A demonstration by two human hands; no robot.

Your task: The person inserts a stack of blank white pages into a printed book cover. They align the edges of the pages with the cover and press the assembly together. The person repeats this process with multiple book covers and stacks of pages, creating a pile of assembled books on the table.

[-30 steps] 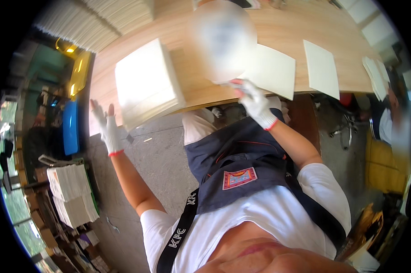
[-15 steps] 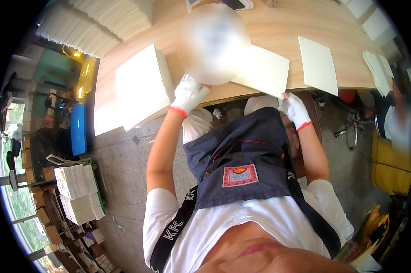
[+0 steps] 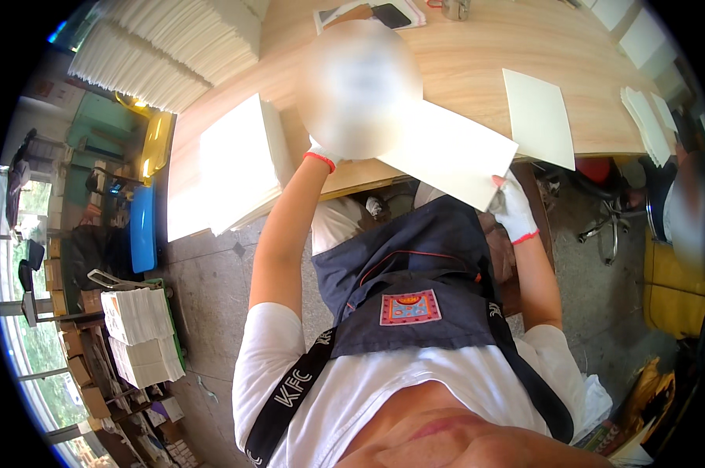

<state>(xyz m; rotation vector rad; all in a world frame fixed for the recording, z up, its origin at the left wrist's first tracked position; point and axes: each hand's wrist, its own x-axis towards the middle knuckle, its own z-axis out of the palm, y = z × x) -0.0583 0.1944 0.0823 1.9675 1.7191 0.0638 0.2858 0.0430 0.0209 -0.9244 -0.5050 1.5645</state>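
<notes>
Left hand (image 3: pixel 319 158) (mostly behind a blur) near white sheet (image 3: pixel 451 153)

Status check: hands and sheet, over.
Right hand grips white sheet at its near corner. Left hand mostly hidden behind blur, grip unclear. Paper stack sits left, apart.

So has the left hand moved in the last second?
Yes. The left hand has swung from out beside the table's left end, past the paper stack, to the table edge at the sheet.
</notes>
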